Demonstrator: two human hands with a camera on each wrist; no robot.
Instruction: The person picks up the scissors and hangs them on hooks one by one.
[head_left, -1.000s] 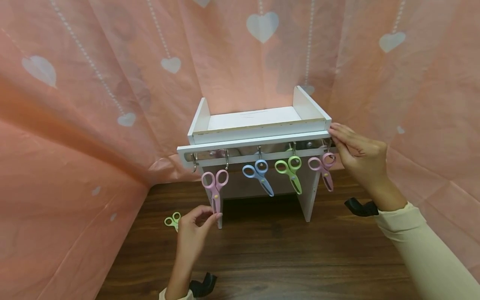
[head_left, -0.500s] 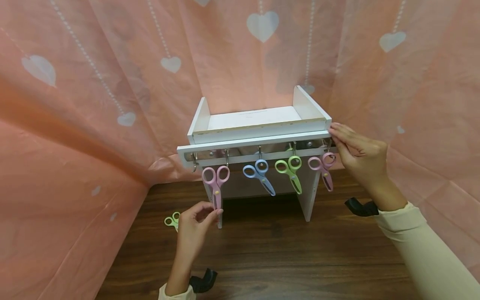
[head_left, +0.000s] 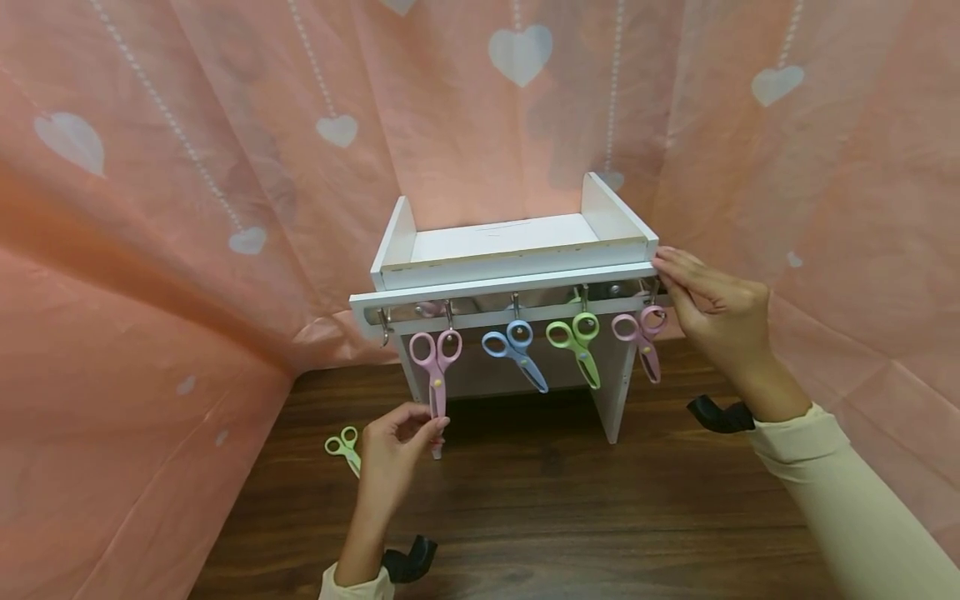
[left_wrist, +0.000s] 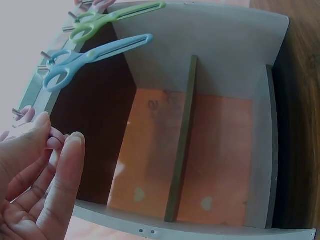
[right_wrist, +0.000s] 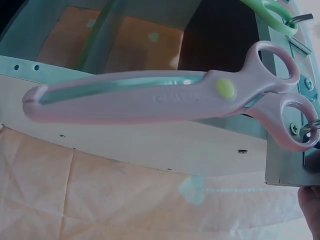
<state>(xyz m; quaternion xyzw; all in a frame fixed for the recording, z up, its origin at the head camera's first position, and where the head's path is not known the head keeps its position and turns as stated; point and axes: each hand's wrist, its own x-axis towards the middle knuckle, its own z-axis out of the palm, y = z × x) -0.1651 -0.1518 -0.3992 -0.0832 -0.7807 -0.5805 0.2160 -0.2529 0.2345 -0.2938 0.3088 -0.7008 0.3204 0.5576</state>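
Note:
Thumb and fingers of my left hand (head_left: 393, 446) pinch the blade end of a pair of pink scissors (head_left: 438, 379), handles up. Its right loop meets the second hook (head_left: 449, 313) from the left; I cannot tell whether it is fully over it. In the left wrist view, the hand (left_wrist: 42, 185) hides most of these scissors. My right hand (head_left: 720, 308) grips the right end of the white hook rail (head_left: 480, 283). Near it hangs another pair of pink scissors (right_wrist: 150, 102). Blue scissors (head_left: 520, 353) and green scissors (head_left: 577, 346) hang between the two pink pairs.
The leftmost hook (head_left: 385, 325) holds nothing. Another pair of green scissors (head_left: 345, 447) lies on the dark wood surface (head_left: 555, 517), left of my left hand. Behind the rail stands a white shelf unit (head_left: 517, 271), before a pink curtain (head_left: 480, 142) with white hearts.
My left hand has lifted the pink scissors slightly and moved them right, bringing the right loop up to the second hook. The right hand keeps its place on the rail.

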